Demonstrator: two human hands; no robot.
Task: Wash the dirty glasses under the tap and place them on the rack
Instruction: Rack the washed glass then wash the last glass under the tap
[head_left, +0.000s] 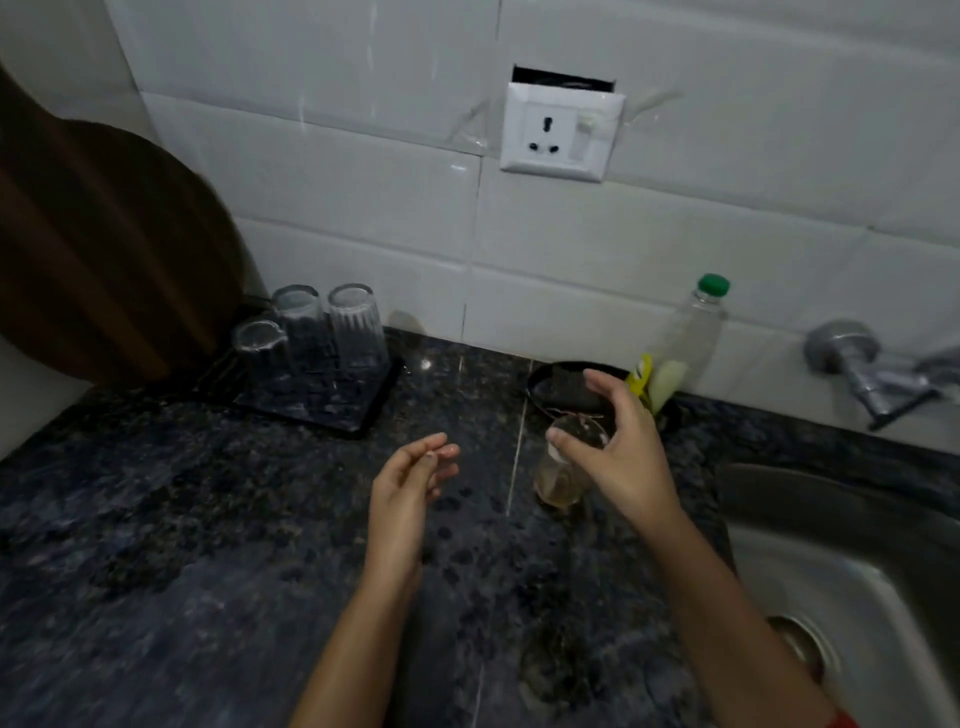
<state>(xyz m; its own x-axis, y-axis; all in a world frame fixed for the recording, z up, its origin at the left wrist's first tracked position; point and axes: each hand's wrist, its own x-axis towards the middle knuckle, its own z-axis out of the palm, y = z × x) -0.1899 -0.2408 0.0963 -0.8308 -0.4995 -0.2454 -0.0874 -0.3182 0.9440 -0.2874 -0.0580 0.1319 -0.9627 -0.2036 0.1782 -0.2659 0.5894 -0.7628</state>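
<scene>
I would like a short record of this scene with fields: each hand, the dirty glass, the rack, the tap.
left hand: open, above the counter, holds nothing
right hand: thumb and fingers round the dirty glass near its rim
dirty glass: upright on the counter, left of the sink
rack: black, far left, three glasses upside down on it
tap: on the wall, at the right edge

We see a dark speckled counter (208, 519), black rack (322, 410) at back left, dirty glass (558, 483) standing mid-counter, dark dish (561, 389) and green-capped bottle (696, 322) by the wall.
</scene>
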